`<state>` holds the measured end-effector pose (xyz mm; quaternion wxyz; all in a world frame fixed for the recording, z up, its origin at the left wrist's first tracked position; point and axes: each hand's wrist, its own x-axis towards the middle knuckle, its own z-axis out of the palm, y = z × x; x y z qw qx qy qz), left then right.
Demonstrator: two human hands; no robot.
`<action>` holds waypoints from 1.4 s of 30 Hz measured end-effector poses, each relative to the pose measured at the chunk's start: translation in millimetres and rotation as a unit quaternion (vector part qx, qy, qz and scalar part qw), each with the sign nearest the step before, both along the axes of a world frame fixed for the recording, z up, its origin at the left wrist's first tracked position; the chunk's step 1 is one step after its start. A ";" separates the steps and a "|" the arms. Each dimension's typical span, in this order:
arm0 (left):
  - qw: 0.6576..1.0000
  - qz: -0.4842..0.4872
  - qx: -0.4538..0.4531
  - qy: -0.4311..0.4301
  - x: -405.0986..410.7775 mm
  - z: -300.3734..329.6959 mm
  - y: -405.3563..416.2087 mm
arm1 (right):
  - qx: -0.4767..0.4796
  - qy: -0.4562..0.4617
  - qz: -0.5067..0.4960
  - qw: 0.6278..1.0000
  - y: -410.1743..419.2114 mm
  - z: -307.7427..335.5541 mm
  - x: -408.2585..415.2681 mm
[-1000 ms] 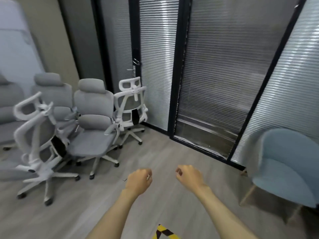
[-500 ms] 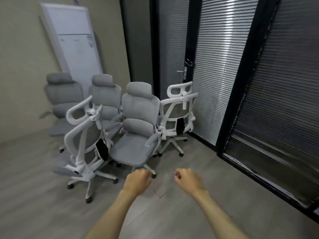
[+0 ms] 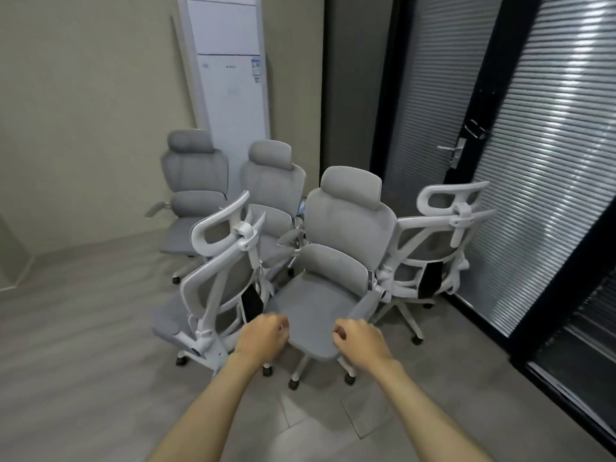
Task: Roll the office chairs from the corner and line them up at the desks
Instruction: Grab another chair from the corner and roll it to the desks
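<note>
Five office chairs are seen bunched in the room corner, at 12 o'clock from the hands. The nearest grey chair (image 3: 333, 261) faces the camera; its seat front edge is partly covered by both fists. The left hand (image 3: 263, 335) is held curled into a loose fist with nothing in it, in front of the seat's left front corner; contact with the seat cannot be told. The right hand (image 3: 361, 338) is likewise curled and empty, over the seat's right front edge; touching or just above cannot be told.

At 10 o'clock a white-framed mesh chair (image 3: 220, 278) is seen from behind, tilted, its seat mostly hidden by its own back. At 2 o'clock a second white-framed chair (image 3: 436, 248) is seen, also back-on, its base partly hidden behind the nearest chair. Two more grey padded chairs are set behind: one at 11 o'clock (image 3: 195, 191), another (image 3: 271, 181) between it and the nearest chair, lower half blocked by the chairs in front.

A white standing air conditioner (image 3: 228, 71) is seen against the wall behind them, top cut off by the frame; its label is too small to read. A door handle (image 3: 455, 151) is made out on the dark-framed glass partition at 2 o'clock, blinds behind. No desks are in view.
</note>
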<state>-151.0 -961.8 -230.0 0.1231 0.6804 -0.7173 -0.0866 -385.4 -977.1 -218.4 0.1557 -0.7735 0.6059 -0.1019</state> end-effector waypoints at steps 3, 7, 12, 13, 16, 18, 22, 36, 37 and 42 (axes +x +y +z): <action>1.000 0.003 -0.022 0.014 42.9 4.8 -55.7 | 0.005 -0.002 0.001 1.000 -53.7 -2.0 42.3; 0.998 0.019 -0.054 0.027 94.4 19.6 -124.3 | -0.004 -0.006 0.005 1.000 -123.3 -2.3 98.3; 0.993 0.038 -0.101 0.038 150.1 32.7 -197.4 | -0.009 -0.027 0.025 0.999 -200.9 3.5 161.2; 0.992 0.041 -0.118 0.033 160.0 35.7 -213.1 | -0.012 -0.031 0.034 0.999 -217.4 6.6 172.9; 0.985 0.058 -0.161 0.012 186.7 43.3 -259.8 | -0.023 -0.042 0.057 0.997 -272.3 14.7 206.5; 0.979 0.082 -0.186 0.006 204.5 45.7 -290.1 | -0.029 -0.068 0.072 0.995 -313.2 16.5 228.8; 0.978 0.131 -0.161 0.000 243.3 42.7 -342.4 | -0.040 -0.157 0.111 0.981 -393.4 13.2 276.1; 0.989 0.122 0.070 0.034 296.0 18.7 -397.9 | -0.069 -0.263 0.153 0.950 -505.1 -16.5 399.7; 0.990 0.116 0.071 0.036 298.3 17.8 -397.9 | -0.070 -0.274 0.141 0.949 -503.3 -17.3 402.4; 0.995 0.085 0.053 0.018 305.7 17.3 -386.8 | -0.074 -0.263 0.119 0.954 -486.2 -16.7 406.5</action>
